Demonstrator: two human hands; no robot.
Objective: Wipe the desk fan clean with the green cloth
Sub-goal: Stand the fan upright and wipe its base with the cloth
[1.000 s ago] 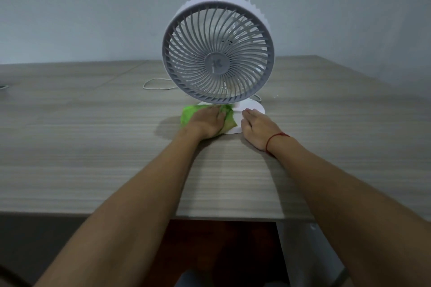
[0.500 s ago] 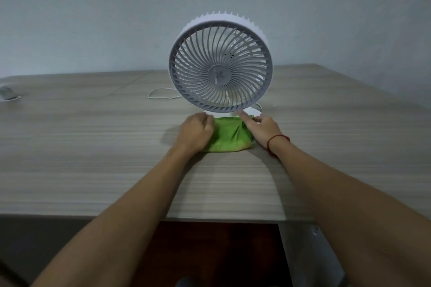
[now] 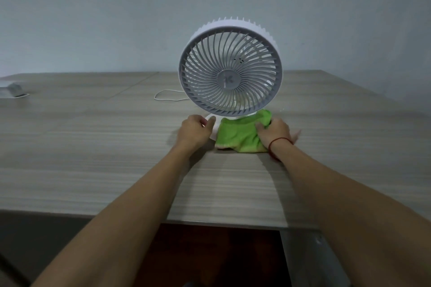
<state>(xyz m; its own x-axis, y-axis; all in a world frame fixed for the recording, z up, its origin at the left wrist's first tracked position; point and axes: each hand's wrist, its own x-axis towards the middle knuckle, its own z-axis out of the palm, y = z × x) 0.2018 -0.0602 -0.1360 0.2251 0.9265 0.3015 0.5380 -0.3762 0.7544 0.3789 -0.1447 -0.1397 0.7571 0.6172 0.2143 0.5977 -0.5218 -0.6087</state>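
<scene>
A white desk fan (image 3: 230,79) with a round grey grille stands upright on the wooden table (image 3: 93,147). The green cloth (image 3: 240,135) lies draped over the fan's white base, below the grille. My right hand (image 3: 275,130) grips the cloth's right side, fingers bunched into the fabric. My left hand (image 3: 194,131) rests at the left edge of the base, thumb and fingers touching the white rim, off the cloth.
A thin white cable (image 3: 168,96) loops on the table behind the fan to the left. A small grey and white object (image 3: 15,91) lies at the far left. The table's near edge runs across the lower frame, with a dark gap beneath.
The cloth passed from my left hand to my right hand and slid rightward across the base. My left hand moved to the base's left rim. The view shifted, so the fan sits further right.
</scene>
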